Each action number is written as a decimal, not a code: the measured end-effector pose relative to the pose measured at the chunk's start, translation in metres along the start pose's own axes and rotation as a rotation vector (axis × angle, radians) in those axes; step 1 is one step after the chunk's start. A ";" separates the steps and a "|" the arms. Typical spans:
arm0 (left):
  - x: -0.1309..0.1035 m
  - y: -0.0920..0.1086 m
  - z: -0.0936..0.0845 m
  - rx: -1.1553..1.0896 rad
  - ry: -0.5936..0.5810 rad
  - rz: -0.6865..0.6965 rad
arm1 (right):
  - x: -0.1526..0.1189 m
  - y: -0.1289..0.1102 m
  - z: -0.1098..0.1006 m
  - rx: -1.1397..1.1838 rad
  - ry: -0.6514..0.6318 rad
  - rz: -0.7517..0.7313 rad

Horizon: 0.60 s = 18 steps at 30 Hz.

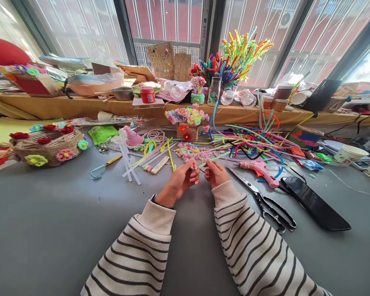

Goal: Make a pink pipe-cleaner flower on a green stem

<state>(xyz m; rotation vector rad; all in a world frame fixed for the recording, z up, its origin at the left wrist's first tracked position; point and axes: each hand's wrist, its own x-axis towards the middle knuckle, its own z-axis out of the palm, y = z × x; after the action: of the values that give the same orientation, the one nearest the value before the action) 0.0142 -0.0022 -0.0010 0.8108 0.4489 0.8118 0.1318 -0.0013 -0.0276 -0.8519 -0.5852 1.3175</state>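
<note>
My right hand [216,173] is closed in a pinch on a thin light green pipe cleaner [220,156], whose free end points up and to the right. Its other end reaches toward my left hand [182,180]. The fingers of that hand are curled and pressed together, and what lies between the fingertips is too small to make out. Just beyond both hands is a heap of small pastel pipe-cleaner pieces [193,151]. Black-handled scissors [259,197] lie right of my right hand, alongside a pink glue gun [260,170].
A black phone [316,203] lies at the right. Behind the hands are loose pipe cleaners [246,139], glue sticks [128,158] and a small flower-filled box [187,132]. A woven basket with flowers [49,148] stands left. Crowding the back ledge are a glass bottle [214,91] and a red jar [147,95].
</note>
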 end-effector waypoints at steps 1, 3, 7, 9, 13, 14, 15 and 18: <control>0.000 0.000 0.000 -0.007 -0.003 0.002 | 0.000 0.000 0.000 0.027 -0.004 0.004; 0.000 0.001 0.000 -0.023 -0.018 0.007 | 0.000 -0.001 0.000 0.068 -0.019 0.020; 0.001 0.001 0.000 -0.032 -0.043 0.024 | -0.001 -0.002 0.000 0.145 -0.052 0.023; 0.002 0.001 0.000 -0.026 -0.043 0.032 | -0.001 -0.002 0.000 0.167 -0.049 0.025; 0.002 0.000 -0.001 -0.004 -0.036 0.027 | -0.002 -0.004 0.001 0.185 -0.038 0.060; 0.002 -0.001 -0.001 -0.004 -0.038 0.021 | -0.002 -0.004 0.001 0.194 -0.046 0.069; 0.001 0.000 0.000 -0.006 -0.043 0.020 | -0.002 -0.004 0.001 0.204 -0.055 0.076; 0.001 0.001 0.001 -0.009 -0.038 0.021 | -0.003 -0.004 0.001 0.228 -0.062 0.089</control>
<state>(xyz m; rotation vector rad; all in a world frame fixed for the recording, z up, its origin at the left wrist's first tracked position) 0.0148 -0.0018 0.0000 0.8220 0.4035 0.8163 0.1330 -0.0037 -0.0233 -0.6576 -0.4388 1.4650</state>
